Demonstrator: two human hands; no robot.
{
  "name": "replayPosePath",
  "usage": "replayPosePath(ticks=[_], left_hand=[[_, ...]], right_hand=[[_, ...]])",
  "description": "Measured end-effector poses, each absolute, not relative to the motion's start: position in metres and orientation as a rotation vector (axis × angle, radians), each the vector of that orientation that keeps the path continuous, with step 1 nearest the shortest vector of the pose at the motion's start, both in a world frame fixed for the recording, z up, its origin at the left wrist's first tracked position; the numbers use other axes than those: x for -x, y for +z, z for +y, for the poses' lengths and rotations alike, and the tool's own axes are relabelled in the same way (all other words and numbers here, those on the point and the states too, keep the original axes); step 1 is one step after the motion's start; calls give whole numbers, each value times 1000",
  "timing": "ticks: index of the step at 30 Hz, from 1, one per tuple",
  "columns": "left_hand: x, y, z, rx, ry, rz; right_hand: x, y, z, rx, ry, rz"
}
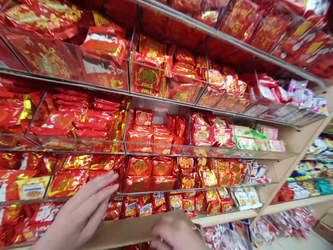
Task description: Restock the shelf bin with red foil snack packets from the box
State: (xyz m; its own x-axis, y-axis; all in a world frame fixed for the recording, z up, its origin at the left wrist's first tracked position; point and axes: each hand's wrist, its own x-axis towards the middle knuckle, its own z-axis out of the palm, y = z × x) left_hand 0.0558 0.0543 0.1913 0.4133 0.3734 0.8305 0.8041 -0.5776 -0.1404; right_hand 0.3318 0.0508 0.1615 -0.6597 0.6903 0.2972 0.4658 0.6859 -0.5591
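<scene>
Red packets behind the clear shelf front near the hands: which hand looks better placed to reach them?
Probably the left hand: it is raised, fingers spread, right at the clear shelf front before the red packets. The right hand sits lower, by the wooden shelf edge, blurred.

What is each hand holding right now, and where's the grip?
Nothing is visibly held. The left hand is open, fingers near red packets. The right hand rests on the wooden shelf edge.
</scene>
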Motion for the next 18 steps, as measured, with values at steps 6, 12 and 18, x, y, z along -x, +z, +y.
replayPosePath(ticks=[6,12,18], left_hand=[[-78,260,108,1916,-908,-908],[-110,283,134,1776,-746,-971],[-114,281,136,1771,-743,-977]], right_hand=[[-340,321,131,887,-354,-2231],[-309,361,184,1366,-235,-2694],[-292,365,184,1575,-448,-2754]])
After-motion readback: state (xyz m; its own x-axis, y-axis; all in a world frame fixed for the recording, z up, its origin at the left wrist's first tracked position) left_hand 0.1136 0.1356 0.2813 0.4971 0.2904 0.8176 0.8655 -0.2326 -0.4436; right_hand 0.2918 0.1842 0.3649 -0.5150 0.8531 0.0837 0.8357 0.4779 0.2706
